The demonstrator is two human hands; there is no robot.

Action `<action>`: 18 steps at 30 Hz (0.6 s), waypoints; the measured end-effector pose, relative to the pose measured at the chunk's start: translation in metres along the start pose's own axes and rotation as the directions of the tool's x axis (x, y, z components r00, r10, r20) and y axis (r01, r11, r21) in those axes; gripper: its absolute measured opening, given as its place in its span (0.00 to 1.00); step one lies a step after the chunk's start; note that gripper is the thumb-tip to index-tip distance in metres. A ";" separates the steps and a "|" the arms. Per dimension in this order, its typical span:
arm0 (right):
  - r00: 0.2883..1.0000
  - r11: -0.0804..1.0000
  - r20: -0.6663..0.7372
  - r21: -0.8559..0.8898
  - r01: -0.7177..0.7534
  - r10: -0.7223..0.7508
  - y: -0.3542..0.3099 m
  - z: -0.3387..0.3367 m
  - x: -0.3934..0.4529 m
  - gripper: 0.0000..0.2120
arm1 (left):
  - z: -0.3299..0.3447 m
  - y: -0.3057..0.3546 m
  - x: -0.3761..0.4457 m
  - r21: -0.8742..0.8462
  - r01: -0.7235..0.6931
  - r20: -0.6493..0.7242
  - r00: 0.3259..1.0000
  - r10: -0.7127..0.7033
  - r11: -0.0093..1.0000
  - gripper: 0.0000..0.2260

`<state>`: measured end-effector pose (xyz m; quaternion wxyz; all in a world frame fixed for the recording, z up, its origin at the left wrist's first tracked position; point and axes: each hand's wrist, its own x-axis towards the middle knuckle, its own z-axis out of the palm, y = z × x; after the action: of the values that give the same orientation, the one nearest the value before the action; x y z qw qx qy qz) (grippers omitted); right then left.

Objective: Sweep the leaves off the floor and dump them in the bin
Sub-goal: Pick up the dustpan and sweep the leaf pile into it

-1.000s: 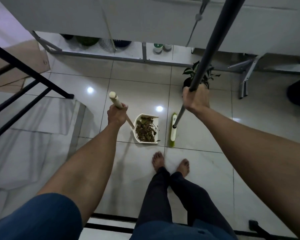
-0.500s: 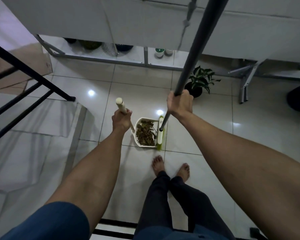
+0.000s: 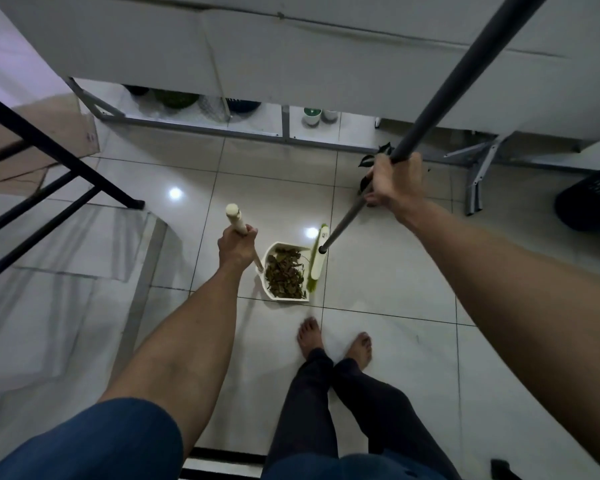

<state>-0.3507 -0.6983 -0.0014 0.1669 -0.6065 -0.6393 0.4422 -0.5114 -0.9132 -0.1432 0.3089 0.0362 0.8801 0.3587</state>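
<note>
A white dustpan [image 3: 270, 252] sits on the tiled floor in front of my bare feet, filled with dry brown leaves [image 3: 284, 274]. My left hand [image 3: 237, 248] is shut on the dustpan's cream upright handle [image 3: 235, 218]. My right hand [image 3: 394, 183] grips the long grey broom pole [image 3: 465, 74]. The broom's white and green head [image 3: 317, 259] rests against the dustpan's right edge. A dark mesh bin [image 3: 591, 197] stands at the far right.
A small potted plant [image 3: 374, 164] stands behind my right hand. A white table with metal legs [image 3: 284, 128] spans the back, with pots under it. A black stair rail [image 3: 56, 157] and marble steps lie to the left.
The broom head swept left up to the dustpan's right edge and stays there. My right hand has shifted back to the right. The view has tilted slightly.
</note>
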 end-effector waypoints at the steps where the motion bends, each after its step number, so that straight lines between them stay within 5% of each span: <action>1: 1.000 0.999 -0.010 -0.032 0.014 -0.014 -0.003 -0.004 0.003 0.15 | 0.000 0.000 0.000 0.011 -0.003 -0.001 1.000 0.003 1.000 0.09; 9: 0.996 0.983 -0.066 -0.178 0.053 -0.066 0.009 -0.026 0.014 0.20 | -0.035 -0.014 0.010 -0.090 0.064 -0.046 0.997 -0.069 0.994 0.08; 18: 0.995 0.987 -0.097 -0.163 0.014 -0.030 0.029 -0.052 0.024 0.16 | -0.126 -0.052 0.016 -0.493 0.165 -0.013 0.980 -0.196 0.854 0.03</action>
<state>-0.2988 -0.6609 -0.0024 0.1535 -0.6324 -0.6706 0.3562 -0.5877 -1.0243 -0.1157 0.3125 -0.1371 0.7693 0.5402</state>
